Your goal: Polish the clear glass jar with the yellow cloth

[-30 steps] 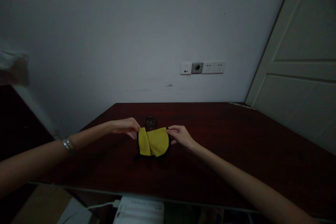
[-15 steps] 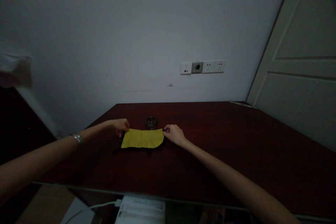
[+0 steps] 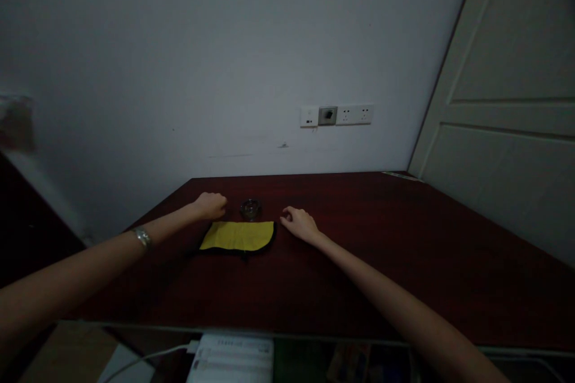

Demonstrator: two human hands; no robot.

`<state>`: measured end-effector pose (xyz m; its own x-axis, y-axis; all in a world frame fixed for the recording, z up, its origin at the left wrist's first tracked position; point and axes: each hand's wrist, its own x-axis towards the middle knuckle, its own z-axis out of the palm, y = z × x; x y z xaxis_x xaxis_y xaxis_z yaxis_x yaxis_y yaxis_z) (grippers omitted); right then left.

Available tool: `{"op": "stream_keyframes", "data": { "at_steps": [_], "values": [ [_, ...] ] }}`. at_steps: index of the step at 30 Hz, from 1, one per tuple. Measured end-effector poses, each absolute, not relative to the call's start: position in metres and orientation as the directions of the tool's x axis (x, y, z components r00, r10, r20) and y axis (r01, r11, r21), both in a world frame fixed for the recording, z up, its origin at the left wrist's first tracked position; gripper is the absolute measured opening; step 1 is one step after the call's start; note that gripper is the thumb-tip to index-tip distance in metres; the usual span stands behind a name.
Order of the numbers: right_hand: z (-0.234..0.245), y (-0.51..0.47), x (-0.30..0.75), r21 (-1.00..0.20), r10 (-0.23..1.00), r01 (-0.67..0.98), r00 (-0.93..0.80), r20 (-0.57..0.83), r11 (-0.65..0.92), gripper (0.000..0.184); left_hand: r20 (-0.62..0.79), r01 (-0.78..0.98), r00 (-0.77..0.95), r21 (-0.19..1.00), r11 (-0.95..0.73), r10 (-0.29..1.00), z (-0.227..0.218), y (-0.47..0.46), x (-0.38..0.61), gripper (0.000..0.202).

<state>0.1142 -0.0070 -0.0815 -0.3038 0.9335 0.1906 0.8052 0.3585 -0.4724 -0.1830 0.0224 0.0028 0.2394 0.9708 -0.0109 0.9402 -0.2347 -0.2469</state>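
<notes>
Two hands rest on the dark red worktop point(image 3: 404, 251): the left hand point(image 3: 210, 206) clenched, the right hand point(image 3: 299, 224) loosely released, both empty. Between them lies one yellow cloth point(image 3: 237, 236), flat, just before one small glass jar point(image 3: 250, 209).

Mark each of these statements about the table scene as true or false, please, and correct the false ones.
1. The yellow cloth lies flat on the dark red table. True.
2. The right hand holds the cloth in the air. False: this hand rests on the table to the right of the cloth and holds nothing.
3. A small glass jar stands just behind the cloth, between the two hands. True.
4. The left hand grips the jar. False: it is closed in a loose fist to the left of the jar, apart from it.
5. A bracelet is on the left wrist. True.
</notes>
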Motion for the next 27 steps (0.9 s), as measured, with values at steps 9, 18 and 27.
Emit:
{"op": "stream_keyframes", "data": {
  "at_steps": [9, 18, 27],
  "values": [
    [-0.088, 0.014, 0.201, -0.34, 0.95, 0.907, -0.161, 0.267, 0.249, 0.032, 0.161, 0.871, 0.488, -0.024, -0.491, 0.858, 0.02, 0.038, -0.091, 0.03],
    [-0.101, 0.01, 0.223, -0.191, 0.948, 0.97, -0.084, 0.308, 0.148, 0.032, 0.248, 0.81, 0.502, 0.201, -0.551, 0.828, -0.071, 0.046, 0.019, 0.043],
    [-0.109, 0.013, 0.224, -0.161, 0.937, 0.977, -0.077, 0.339, 0.139, 0.031, 0.301, 0.943, 0.202, 0.199, -0.269, 0.932, -0.107, 0.053, 0.038, 0.039]
  ]
}}
